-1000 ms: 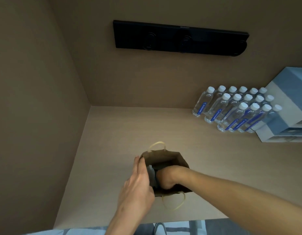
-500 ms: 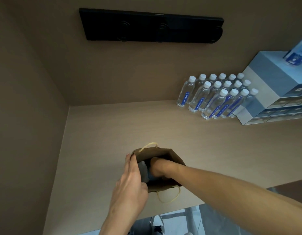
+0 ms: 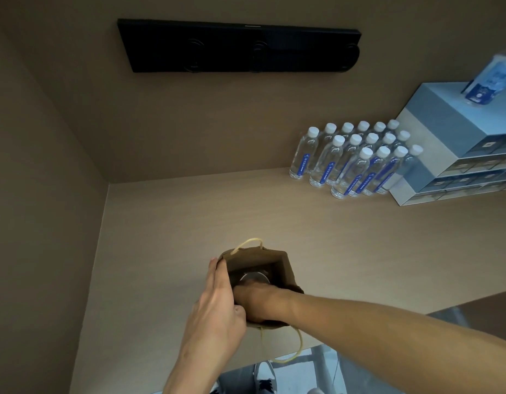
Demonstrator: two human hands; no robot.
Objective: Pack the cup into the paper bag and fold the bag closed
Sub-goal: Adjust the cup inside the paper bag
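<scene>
A brown paper bag point(image 3: 280, 265) with pale cord handles stands open on the beige counter near its front edge. Inside it I see the round pale top of the cup point(image 3: 253, 277). My left hand point(image 3: 217, 305) holds the bag's left wall, fingers flat against the outside and thumb at the rim. My right hand point(image 3: 254, 301) reaches over the near rim into the bag, beside the cup. Its fingers are hidden inside, so whether they grip the cup does not show.
Several water bottles point(image 3: 351, 160) stand in rows at the back right, next to stacked blue-and-white boxes point(image 3: 459, 155). A black bar point(image 3: 240, 46) hangs on the back wall. A side wall closes the counter point(image 3: 175, 223) on the left. Shoes show below the counter edge.
My right hand has drawn back toward the near rim, uncovering the cup's top inside the bag. My left hand stays on the bag's left wall. The view has shifted slightly.
</scene>
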